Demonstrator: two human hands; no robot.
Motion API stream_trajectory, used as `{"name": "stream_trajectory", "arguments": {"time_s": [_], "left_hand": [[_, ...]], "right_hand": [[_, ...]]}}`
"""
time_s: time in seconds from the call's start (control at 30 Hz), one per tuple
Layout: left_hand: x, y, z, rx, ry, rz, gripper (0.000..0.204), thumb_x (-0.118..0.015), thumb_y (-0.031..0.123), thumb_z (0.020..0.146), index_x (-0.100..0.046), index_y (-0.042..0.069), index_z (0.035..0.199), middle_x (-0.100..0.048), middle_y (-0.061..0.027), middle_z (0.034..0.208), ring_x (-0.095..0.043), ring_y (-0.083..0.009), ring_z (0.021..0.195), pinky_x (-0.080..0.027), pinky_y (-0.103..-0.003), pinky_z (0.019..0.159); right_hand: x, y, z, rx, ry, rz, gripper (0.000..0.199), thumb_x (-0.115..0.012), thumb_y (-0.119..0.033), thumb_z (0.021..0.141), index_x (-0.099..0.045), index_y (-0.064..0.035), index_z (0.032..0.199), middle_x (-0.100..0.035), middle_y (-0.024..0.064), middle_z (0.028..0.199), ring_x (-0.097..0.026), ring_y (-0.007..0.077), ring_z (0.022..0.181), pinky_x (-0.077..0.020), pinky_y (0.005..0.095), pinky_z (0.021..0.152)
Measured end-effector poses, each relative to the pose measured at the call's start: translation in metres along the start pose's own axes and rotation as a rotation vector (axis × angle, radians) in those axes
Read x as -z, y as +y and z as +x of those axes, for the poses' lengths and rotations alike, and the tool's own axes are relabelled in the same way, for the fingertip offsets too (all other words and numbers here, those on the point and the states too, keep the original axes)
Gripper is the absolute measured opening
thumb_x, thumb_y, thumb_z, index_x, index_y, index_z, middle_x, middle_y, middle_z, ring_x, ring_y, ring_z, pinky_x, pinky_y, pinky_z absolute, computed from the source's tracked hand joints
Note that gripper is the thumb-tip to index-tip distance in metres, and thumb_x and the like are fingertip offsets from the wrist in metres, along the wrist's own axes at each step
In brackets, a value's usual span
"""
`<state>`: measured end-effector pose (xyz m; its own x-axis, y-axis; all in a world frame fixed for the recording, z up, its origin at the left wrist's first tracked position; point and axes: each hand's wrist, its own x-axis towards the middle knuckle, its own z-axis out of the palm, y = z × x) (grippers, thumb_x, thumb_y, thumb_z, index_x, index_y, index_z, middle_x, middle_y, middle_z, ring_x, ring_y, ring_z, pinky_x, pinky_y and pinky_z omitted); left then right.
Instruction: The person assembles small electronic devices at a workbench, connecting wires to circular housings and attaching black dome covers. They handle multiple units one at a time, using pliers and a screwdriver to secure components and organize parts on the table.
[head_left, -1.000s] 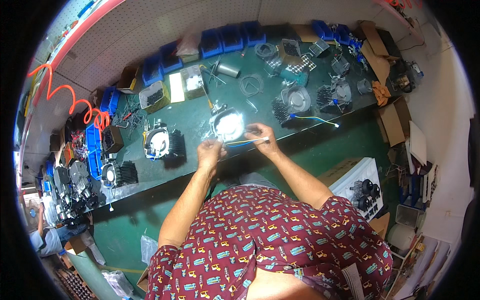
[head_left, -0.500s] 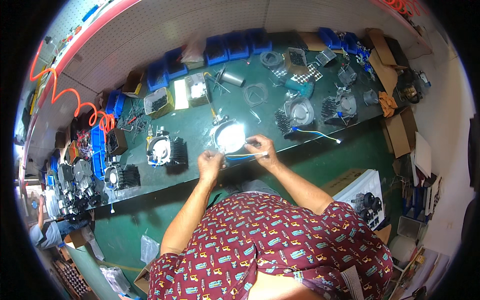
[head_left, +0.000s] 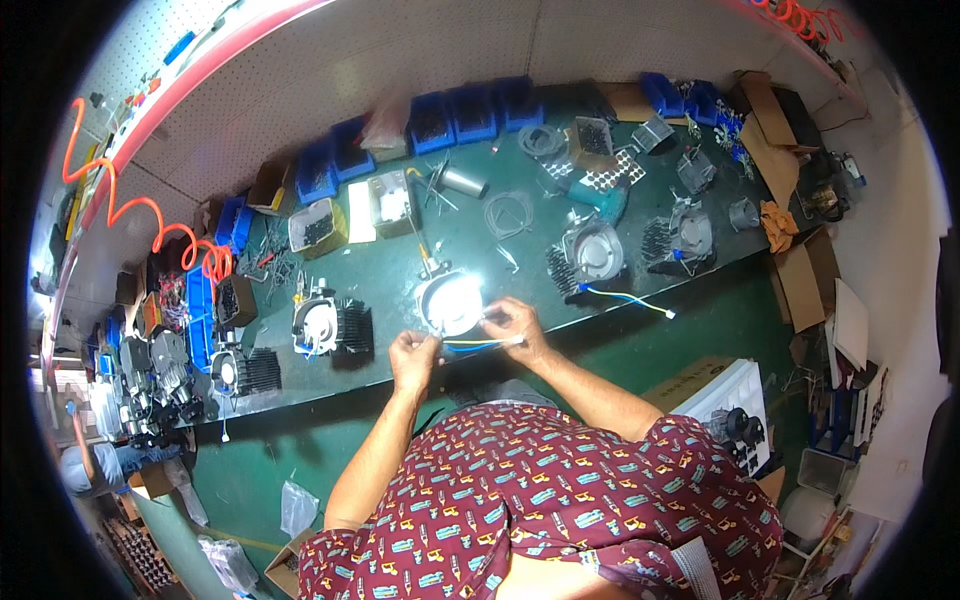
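While both hands (head_left: 468,340) pinch the wire bundle (head_left: 478,344) stretched between them, the round casing (head_left: 450,302) lies just beyond.

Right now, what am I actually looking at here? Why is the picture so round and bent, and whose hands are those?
There is no machine here, only a person at work. The picture comes from a wide fisheye camera worn on the person's head, looking down, which is why straight edges curve near the rim. The patterned red shirt at the bottom belongs to the wearer, and the two forearms reach forward from it.

The left hand and right hand hold a bundle of yellow and blue wires stretched between them, just in front of a round shiny metal part.

All this sits over a long green workbench. On it lie black finned units, a grey round housing, and a row of blue parts bins along the back. An orange coiled hose hangs at the left.
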<state>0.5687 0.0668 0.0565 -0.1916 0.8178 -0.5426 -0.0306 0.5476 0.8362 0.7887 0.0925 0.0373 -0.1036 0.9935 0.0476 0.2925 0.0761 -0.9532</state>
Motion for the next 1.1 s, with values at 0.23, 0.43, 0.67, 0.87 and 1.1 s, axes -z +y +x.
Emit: {"name": "stream_trajectory", "arguments": {"time_s": [0.23,0.43,0.67,0.87,1.1], "left_hand": [[-0.013,0.009,-0.005,0.017,0.058,-0.007,0.02,-0.074,0.009,0.087,-0.057,0.001,0.087,-0.064,-0.0062,0.071,-0.059,-0.012,0.057,-0.052,-0.027,0.051],[-0.011,0.003,0.0,0.033,0.099,0.089,0.023,-0.077,0.01,0.083,-0.058,-0.001,0.091,-0.065,-0.0065,0.072,-0.061,-0.0132,0.055,-0.05,-0.027,0.048],[-0.001,0.001,-0.005,0.052,0.106,0.086,0.031,-0.082,0.016,0.081,-0.057,-0.002,0.08,-0.062,-0.0058,0.063,-0.058,-0.0121,0.05,-0.05,-0.028,0.044],[0.07,-0.008,-0.016,0.187,-0.153,0.097,0.032,-0.076,0.028,0.091,-0.064,-0.001,0.089,-0.066,-0.0076,0.073,-0.063,-0.0127,0.059,-0.05,-0.027,0.05],[0.205,-0.061,-0.007,0.365,0.009,0.069,0.02,-0.07,0.018,0.094,-0.063,0.0,0.087,-0.064,-0.006,0.073,-0.057,-0.0117,0.058,-0.05,-0.027,0.051]], "right_hand": [[0.001,0.009,0.002,-0.072,-0.001,0.023,0.02,-0.077,-0.011,0.081,-0.069,0.0011,0.095,-0.067,0.0108,0.09,-0.065,0.0167,0.074,-0.052,0.0288,0.061],[-0.004,0.008,0.005,0.007,0.04,-0.035,0.018,-0.076,-0.005,0.079,-0.068,0.0028,0.092,-0.067,0.0106,0.09,-0.065,0.0156,0.072,-0.0536,0.029,0.061],[-0.007,-0.001,0.0,0.035,0.026,-0.077,0.017,-0.076,-0.004,0.08,-0.067,0.0038,0.092,-0.066,0.0097,0.091,-0.066,0.0128,0.071,-0.0543,0.0249,0.06],[-0.013,0.005,-0.004,-0.072,0.07,-0.042,0.018,-0.076,-0.001,0.081,-0.065,0.0047,0.095,-0.064,0.0098,0.095,-0.065,0.0122,0.074,-0.0553,0.0252,0.061],[-0.014,0.003,-0.01,-0.144,0.212,-0.025,0.029,-0.07,-0.003,0.086,-0.063,0.0039,0.114,-0.069,0.0086,0.098,-0.064,0.0098,0.081,-0.0544,0.0234,0.068]]}}
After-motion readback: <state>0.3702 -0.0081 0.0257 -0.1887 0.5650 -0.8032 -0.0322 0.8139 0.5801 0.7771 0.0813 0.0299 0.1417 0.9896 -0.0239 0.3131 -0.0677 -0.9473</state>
